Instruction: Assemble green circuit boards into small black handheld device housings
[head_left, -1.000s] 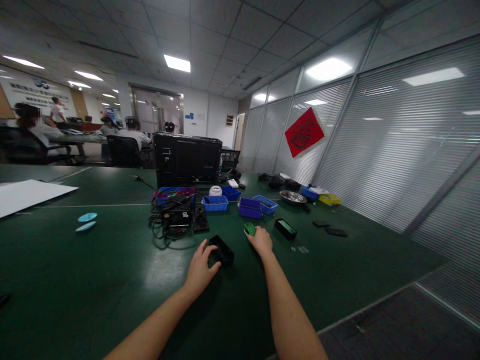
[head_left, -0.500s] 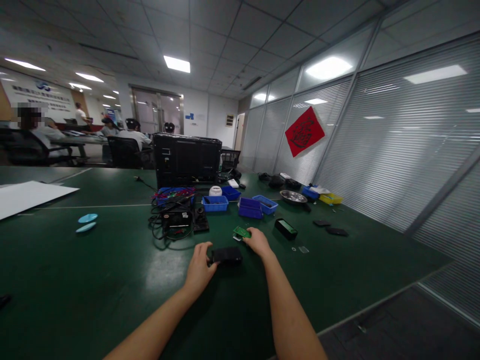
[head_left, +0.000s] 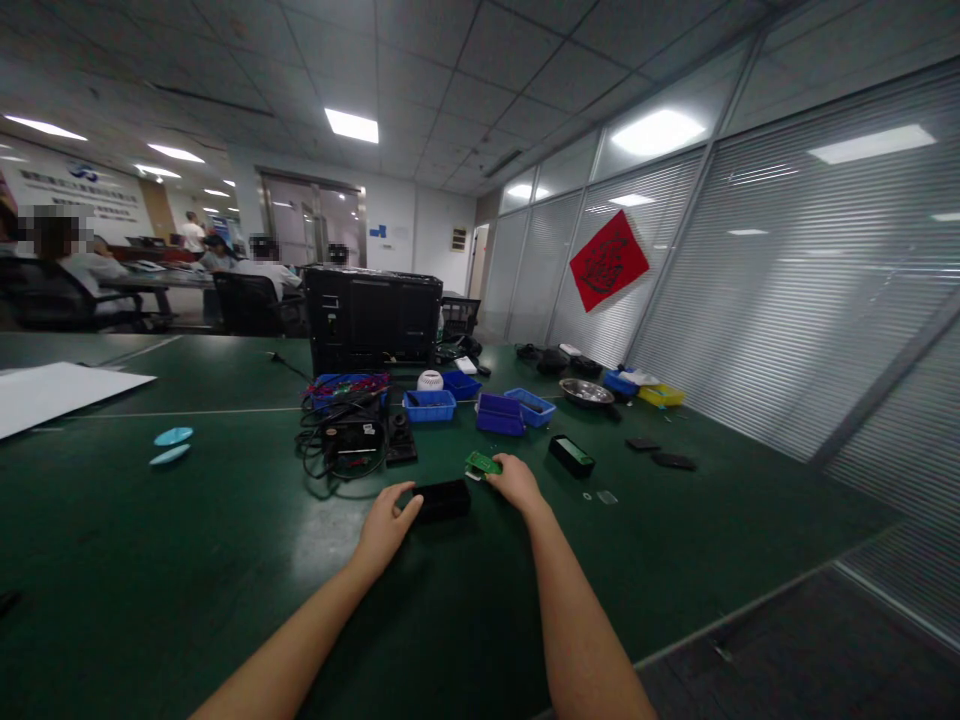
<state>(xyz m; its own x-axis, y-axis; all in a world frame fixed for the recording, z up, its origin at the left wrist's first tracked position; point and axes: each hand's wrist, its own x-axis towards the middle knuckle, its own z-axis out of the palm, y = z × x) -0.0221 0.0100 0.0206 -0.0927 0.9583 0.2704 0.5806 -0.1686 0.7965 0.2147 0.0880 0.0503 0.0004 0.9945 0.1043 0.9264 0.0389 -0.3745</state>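
- black plastic makes up the open box [head_left: 442,500], which lies on the green table [head_left: 225,580] between the two hands, at the near side.
- the left hand [head_left: 387,518] is at the box's left end, thumb and fingers slightly parted; i cannot tell whether they grip it.
- the right hand [head_left: 517,482] pinches the right end of a green circuit board [head_left: 481,462], just beyond the box's right end.
- farther right sits a black case [head_left: 572,457] with a green panel inside; a white ring [head_left: 587,496] and a clear piece [head_left: 607,498] lie just nearer.
- blue bins [head_left: 430,405] stand beyond the hands, with a metal bowl [head_left: 586,392] to their right.
- on the left lie two light-blue pieces [head_left: 173,436].
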